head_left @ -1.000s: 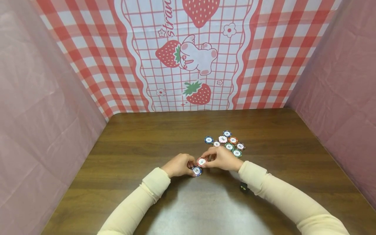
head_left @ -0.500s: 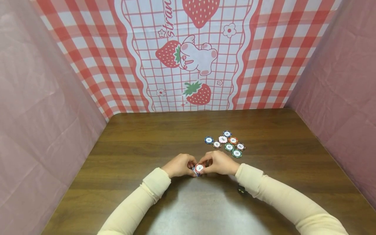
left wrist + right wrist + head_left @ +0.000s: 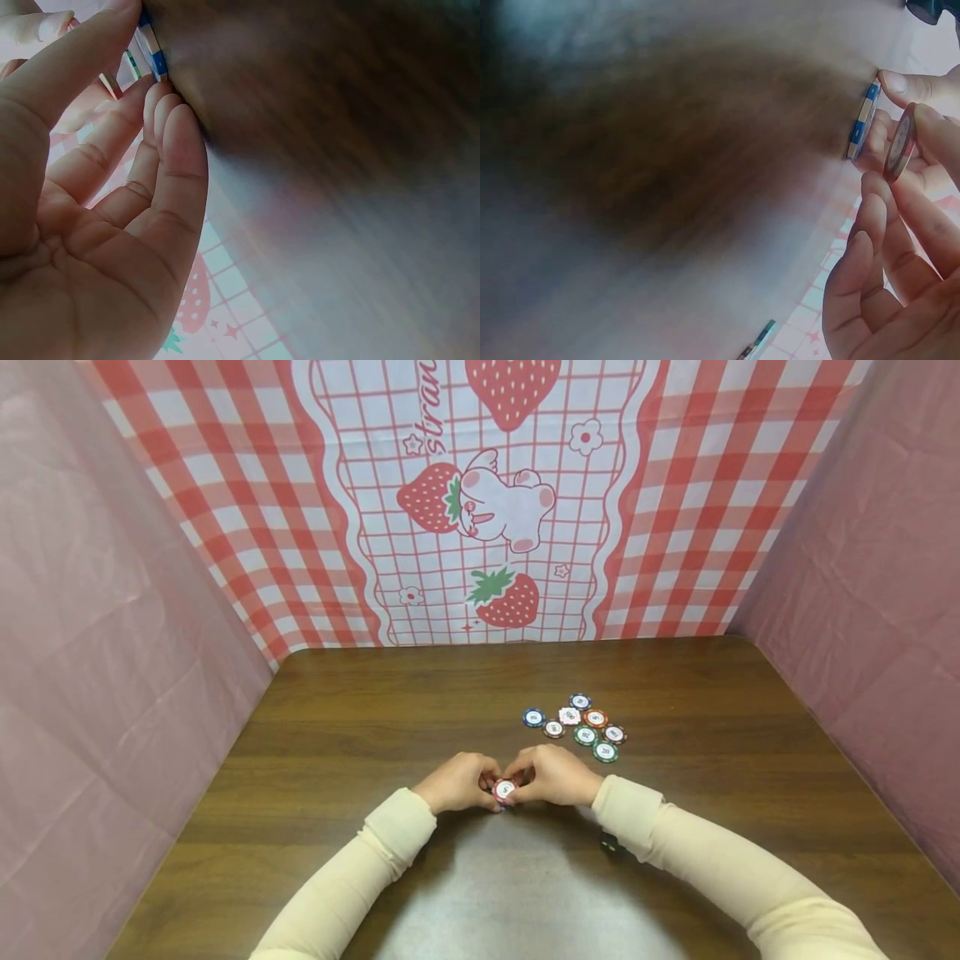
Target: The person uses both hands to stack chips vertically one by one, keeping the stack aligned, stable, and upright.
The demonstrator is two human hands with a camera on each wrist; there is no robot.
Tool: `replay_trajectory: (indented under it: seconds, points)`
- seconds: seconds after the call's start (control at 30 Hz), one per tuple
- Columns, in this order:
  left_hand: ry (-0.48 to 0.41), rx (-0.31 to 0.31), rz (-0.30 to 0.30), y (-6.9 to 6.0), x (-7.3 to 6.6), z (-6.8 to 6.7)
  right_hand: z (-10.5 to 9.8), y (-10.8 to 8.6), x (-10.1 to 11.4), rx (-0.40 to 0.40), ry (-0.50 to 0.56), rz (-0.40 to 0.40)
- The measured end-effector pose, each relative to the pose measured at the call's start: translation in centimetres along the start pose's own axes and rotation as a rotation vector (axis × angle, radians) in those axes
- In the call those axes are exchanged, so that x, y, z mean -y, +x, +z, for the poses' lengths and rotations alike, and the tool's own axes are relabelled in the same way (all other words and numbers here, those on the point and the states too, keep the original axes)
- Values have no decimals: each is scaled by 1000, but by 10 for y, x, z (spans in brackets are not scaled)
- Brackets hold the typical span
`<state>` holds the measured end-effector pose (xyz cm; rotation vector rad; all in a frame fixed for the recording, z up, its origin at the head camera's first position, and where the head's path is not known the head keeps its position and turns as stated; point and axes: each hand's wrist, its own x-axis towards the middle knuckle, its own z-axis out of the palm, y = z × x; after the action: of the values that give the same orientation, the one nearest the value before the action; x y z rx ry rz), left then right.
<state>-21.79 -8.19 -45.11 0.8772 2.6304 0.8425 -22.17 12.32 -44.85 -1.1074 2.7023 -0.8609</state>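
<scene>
We see the red chip (image 3: 505, 790) above the near middle of the table, face up and marked with a 5. From overhead it covers most of the blue chip (image 3: 861, 124), which lies flat on the wood; the right wrist view shows a gap between the two. Our right hand (image 3: 555, 776) pinches the red chip by its edge between thumb and fingers. Our left hand (image 3: 455, 782) holds the blue chip, its thumb at one side of the rim and its fingertips at the other. The hands almost meet around the pair.

Beyond our right hand, eight more chips form a loose cluster (image 3: 586, 735), lying flat, some of them touching. We count two with blue rims, two green, one orange, one pale pink and two darker ones. The blue-rimmed one (image 3: 534, 717) at the left lies a little away from most of the others.

Cream sleeves (image 3: 637, 814) end at both our wrists, and a small dark object (image 3: 610, 841) shows beneath the right one. Under everything is the brown table (image 3: 360, 702). A checked strawberry cloth (image 3: 480, 502) hangs behind it, with pink curtains (image 3: 847, 610) on either side.
</scene>
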Motion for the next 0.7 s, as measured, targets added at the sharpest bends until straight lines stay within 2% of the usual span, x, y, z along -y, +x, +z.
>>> replay_trajectory:
  seconds: [0.23,0.7]
  points:
    - [-3,-6,9,-1,0,-1,2,3,2,-5,-29,-5]
    - [-45,12,-42,0,0,0,7,6,5,23,-111,37]
